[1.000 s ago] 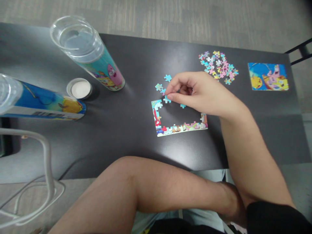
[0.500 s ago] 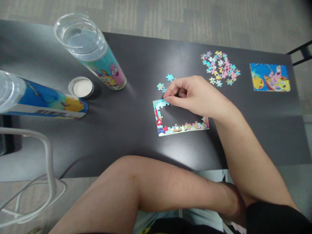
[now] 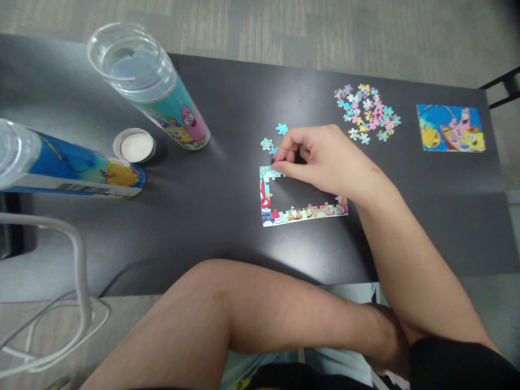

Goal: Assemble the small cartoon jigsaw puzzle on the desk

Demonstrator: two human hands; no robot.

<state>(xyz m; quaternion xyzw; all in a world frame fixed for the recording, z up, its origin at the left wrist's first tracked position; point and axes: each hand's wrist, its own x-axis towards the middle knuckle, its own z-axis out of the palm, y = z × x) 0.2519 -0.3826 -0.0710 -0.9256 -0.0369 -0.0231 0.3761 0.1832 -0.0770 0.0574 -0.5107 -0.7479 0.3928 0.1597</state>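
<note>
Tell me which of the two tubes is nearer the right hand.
The teal tube with the pink cartoon figure. The blue tube, with the barcode, is nearer the picture's left edge, farther from the right hand at the puzzle frame.

Left flank: teal cartoon tube (image 3: 181,116), blue cartoon tube (image 3: 81,162), both blocking!
Centre lane: wide-open tabletop (image 3: 215,195), tubes to jigsaw border (image 3: 298,216).
Border's far edge: mostly behind the right hand (image 3: 320,154).
Near side: left forearm (image 3: 294,309) bars entry.
</note>
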